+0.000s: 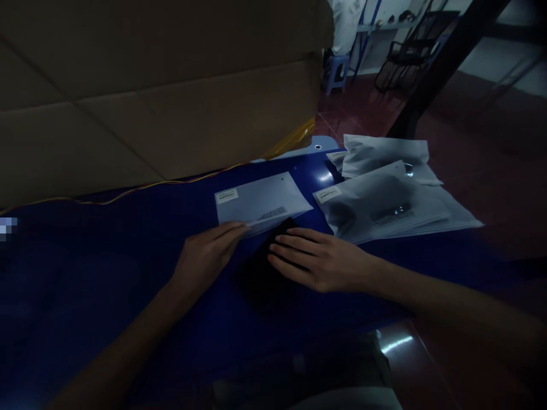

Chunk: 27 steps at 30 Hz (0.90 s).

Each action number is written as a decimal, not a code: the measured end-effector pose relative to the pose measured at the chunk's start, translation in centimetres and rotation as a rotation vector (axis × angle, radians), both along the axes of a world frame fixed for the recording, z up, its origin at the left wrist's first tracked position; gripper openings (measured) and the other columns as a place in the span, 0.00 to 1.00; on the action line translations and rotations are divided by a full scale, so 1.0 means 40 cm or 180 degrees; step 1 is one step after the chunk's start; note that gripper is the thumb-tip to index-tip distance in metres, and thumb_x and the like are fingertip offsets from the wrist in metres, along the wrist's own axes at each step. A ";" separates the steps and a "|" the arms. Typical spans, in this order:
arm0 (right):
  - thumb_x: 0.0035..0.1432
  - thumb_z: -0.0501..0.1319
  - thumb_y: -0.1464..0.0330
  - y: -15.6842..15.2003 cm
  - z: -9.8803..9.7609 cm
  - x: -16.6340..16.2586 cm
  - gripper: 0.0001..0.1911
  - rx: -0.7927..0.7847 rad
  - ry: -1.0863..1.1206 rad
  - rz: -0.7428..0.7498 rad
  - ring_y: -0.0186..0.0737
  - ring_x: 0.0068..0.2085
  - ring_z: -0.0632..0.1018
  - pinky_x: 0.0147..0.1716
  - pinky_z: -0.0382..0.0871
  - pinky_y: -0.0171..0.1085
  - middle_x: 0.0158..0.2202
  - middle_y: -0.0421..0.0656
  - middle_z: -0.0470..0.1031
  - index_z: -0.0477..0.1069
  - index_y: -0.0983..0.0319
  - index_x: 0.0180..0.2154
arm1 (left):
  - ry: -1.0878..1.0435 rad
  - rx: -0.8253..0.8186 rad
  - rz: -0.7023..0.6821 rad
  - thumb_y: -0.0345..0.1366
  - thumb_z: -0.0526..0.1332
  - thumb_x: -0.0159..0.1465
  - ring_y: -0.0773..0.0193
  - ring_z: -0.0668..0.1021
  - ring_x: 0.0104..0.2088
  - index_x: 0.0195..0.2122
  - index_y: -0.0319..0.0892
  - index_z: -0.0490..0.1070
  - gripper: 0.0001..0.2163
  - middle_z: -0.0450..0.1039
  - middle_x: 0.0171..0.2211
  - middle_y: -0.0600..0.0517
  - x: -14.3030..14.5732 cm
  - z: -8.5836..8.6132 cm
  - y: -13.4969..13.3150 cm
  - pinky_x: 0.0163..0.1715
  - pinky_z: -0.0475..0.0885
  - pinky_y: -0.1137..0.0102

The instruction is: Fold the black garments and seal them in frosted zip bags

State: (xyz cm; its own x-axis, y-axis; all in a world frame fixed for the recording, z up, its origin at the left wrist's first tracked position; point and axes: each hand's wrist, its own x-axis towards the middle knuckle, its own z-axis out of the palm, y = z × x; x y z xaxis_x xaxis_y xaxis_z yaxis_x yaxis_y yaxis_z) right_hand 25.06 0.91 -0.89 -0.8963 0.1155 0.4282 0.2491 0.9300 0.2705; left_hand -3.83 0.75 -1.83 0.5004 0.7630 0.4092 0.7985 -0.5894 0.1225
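Observation:
My left hand (209, 253) pinches the near edge of a frosted plastic bag (256, 199), which lies on the blue tabletop with a white label at its upper left corner. My right hand (314, 259) rests over a flat black item (267, 265), its fingers close together across the top and its thumb hidden. One end of the black item meets the bag's near edge; whether it reaches inside, I cannot tell. What the black item is does not show in the dim light. To the right lies a pile of similar bags (363, 205), with dark contents showing through.
A big cardboard box (171, 102) stands along the table's far side, with a thin yellow and red wire (115, 196) by its base. Beyond the blue table (85, 285) are a dark slanted post (448, 62), a black chair (414, 51) and a person in white (345, 25) near a blue stool (337, 71).

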 end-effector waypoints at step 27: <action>0.62 0.58 0.81 0.022 -0.015 -0.011 0.38 -0.1504 -0.0280 -0.0827 0.61 0.70 0.64 0.60 0.74 0.62 0.71 0.59 0.61 0.55 0.65 0.72 | -0.0431 0.0460 -0.0425 0.29 0.59 0.74 0.67 0.87 0.41 0.48 0.42 0.78 0.08 0.85 0.46 0.53 0.050 0.023 -0.030 0.38 0.81 0.77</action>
State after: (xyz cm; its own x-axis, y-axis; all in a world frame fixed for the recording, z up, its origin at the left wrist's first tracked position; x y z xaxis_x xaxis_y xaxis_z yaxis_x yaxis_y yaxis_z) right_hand 24.61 1.81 -1.49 -0.8427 0.4995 0.2006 0.4820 0.8662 -0.1319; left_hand -1.84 -0.45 -0.90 0.5260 0.6223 0.5797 0.6944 -0.7078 0.1298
